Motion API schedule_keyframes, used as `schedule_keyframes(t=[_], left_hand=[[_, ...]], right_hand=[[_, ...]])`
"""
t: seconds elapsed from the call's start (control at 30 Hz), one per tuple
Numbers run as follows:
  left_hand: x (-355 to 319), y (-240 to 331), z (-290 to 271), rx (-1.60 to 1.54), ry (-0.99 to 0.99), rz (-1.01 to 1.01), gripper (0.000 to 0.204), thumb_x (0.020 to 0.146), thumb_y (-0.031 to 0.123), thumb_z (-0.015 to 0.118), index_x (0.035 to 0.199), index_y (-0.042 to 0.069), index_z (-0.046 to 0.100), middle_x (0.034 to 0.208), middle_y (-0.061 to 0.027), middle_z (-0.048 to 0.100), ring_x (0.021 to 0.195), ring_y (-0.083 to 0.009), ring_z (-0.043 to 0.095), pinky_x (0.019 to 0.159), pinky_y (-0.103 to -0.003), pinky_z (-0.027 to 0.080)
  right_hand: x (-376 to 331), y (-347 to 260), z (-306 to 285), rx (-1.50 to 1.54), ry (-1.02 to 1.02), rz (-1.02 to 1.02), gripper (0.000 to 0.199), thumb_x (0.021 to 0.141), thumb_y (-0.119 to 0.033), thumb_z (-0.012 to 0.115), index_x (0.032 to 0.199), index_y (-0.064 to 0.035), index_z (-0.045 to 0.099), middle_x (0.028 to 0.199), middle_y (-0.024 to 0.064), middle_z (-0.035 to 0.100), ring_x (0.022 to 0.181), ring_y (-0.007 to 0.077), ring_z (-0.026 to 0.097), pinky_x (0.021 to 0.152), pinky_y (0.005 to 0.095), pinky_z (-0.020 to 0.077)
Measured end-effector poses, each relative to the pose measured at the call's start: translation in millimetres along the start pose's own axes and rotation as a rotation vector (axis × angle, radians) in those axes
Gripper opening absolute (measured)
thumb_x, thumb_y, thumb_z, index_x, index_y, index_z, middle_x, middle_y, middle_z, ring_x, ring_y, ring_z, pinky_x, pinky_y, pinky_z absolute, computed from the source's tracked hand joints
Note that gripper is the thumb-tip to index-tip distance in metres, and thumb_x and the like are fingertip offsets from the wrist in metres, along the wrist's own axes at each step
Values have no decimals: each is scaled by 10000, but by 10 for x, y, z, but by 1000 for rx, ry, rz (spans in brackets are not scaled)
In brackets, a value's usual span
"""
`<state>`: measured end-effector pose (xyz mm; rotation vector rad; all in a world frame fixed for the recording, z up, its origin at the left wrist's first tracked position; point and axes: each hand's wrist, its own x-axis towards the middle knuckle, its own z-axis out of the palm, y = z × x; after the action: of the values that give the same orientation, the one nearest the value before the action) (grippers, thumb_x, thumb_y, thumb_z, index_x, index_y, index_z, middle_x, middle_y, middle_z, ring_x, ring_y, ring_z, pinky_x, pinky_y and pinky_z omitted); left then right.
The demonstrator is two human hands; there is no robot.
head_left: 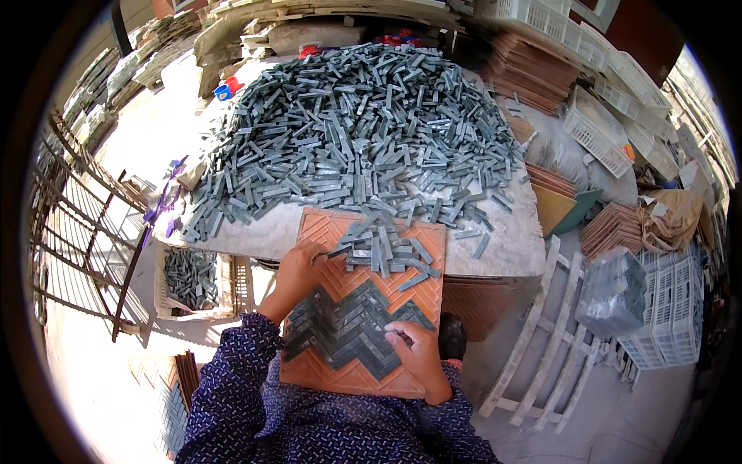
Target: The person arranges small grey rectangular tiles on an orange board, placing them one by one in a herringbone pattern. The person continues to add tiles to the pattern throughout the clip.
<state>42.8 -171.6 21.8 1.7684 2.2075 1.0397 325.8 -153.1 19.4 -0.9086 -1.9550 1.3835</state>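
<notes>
While left hand [297, 267] pinched grey strip [338, 251] from loose heap [386, 249] on orange board [363, 305], right hand [413, 344] pressed laid zigzag rows [348, 325]; heap looked likely to slide, knocking rows askew.

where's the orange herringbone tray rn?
Head view, bottom centre: orange tray lies between left hand and right hand, just below the grey strip pile.

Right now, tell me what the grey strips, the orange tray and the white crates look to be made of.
Grey strips: likely cut stone or glass tile; matte grey-green, square edges, stiff small bars.
Orange tray: probably moulded plastic; even colour, raised herringbone ribs.
White crates: plastic by their thin lattice walls.
Left hand and right hand touch strips on the tray.
</notes>
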Motion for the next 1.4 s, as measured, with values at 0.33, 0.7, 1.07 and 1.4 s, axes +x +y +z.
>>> schedule_keyframes(t=[0.33,0.7,1.07,1.4], left_hand=[[-789,-122,-239,-244,140,-600,107,798,49,637,881,-14,662,759,-110,629,666,-185,617,620,-309,481],[-680,-107,-78,-47,246,-250,28,764,7,630,779,-11,615,745,-144,548,747,-324,570,676,-395,452],[-331,29,-19,66,147,-38,122,772,54,631,885,13,611,843,-138,579,819,-354,577,732,-422,477],[-46,523,480,18,143,-52,317,745,45,662,1048,18,571,1024,-164,540,882,-352,571,739,-401,480]], right_hand=[[42,-44,55,-45,-57,6,173,822,-68,681,984,-8,662,817,123,667,676,163,638,594,267,483],[15,-110,77,-83,-90,38,177,826,-41,682,995,6,663,865,101,687,729,117,645,630,239,503],[6,-87,75,-48,-112,12,172,833,-37,675,995,17,659,860,102,681,726,113,636,630,235,500],[-60,-38,48,21,-19,40,158,829,-20,675,978,28,654,852,65,666,739,92,609,659,224,483]])
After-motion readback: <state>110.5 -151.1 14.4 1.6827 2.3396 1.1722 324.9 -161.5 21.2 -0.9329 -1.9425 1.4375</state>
